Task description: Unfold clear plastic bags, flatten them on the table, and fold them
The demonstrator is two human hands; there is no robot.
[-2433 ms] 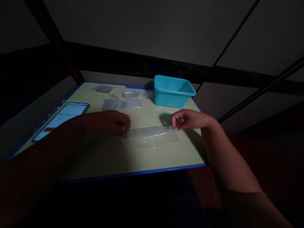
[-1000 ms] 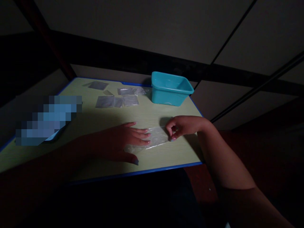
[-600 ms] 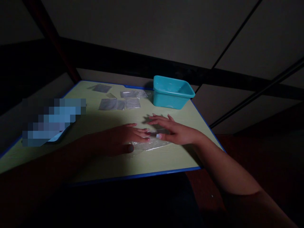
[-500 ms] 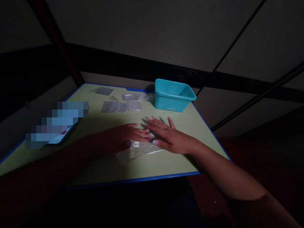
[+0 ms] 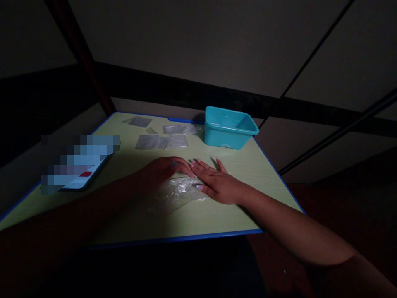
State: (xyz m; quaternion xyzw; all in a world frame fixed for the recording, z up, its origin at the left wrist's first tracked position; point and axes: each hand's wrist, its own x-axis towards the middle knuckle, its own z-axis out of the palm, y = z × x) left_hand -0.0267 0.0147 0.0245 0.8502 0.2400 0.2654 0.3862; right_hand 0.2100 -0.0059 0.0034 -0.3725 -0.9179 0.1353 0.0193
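Note:
A clear plastic bag point(image 5: 176, 194) lies crinkled on the table before me, its right part covered by my right hand point(image 5: 221, 184). That hand rests flat with its fingers spread and the thumb at the bag's near side. My left hand point(image 5: 163, 169) arches over the bag's far edge, its fingers stretched toward my right fingers and its thumb lifted. The left fingertips come down beside the right ones; whether they touch the film or the other hand is not clear. Neither hand grips anything.
Several flat, folded clear plastic bags point(image 5: 147, 141) lie on the far left of the blue-edged table point(image 5: 248, 215). A turquoise plastic basket point(image 5: 228, 138) stands at the back right. On the left a phone or tablet with a partly blurred screen point(image 5: 85, 174) leans or lies.
My left hand has lifted and arched, its thumb rising from the bag toward the far side, baring more of the film. The right hand stays flat in nearly the same spot.

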